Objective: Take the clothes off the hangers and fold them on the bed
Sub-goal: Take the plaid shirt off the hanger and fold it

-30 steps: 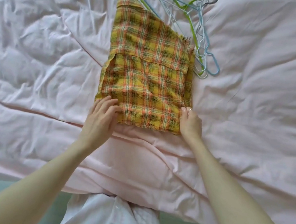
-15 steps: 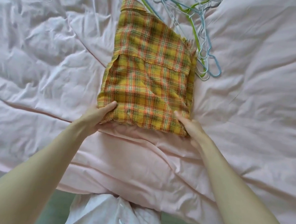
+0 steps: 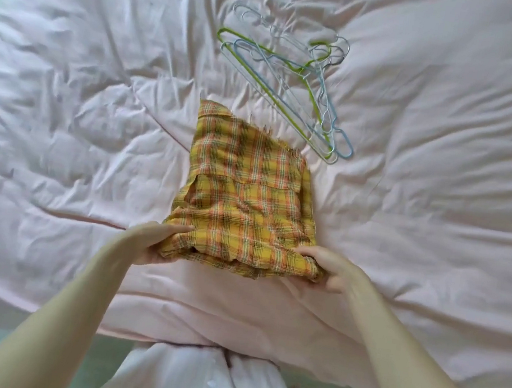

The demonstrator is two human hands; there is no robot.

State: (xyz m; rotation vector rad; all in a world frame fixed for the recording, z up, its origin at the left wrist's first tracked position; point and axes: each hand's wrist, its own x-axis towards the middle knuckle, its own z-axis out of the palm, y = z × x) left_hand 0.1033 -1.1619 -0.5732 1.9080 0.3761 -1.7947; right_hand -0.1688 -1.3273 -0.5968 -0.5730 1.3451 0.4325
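Note:
A folded yellow and orange plaid garment (image 3: 245,189) lies in the middle of the pink bed cover (image 3: 96,107). My left hand (image 3: 152,242) grips its near left corner, thumb on top and fingers underneath. At the near right corner my right hand (image 3: 329,268) holds the fabric the same way. The near edge is lifted off the bed while the far part still rests on it. A pile of several wire hangers (image 3: 296,78), green, blue and white, lies just beyond the garment, bare of clothes.
The wrinkled pink cover spreads wide on both sides of the garment. The bed's near edge (image 3: 196,342) runs below my forearms, with my white shirt (image 3: 206,386) and green floor beneath it.
Both hands slid under the near corners of the plaid garment and raised its near edge. The view tilted, so the garment and hangers sit lower in the frame.

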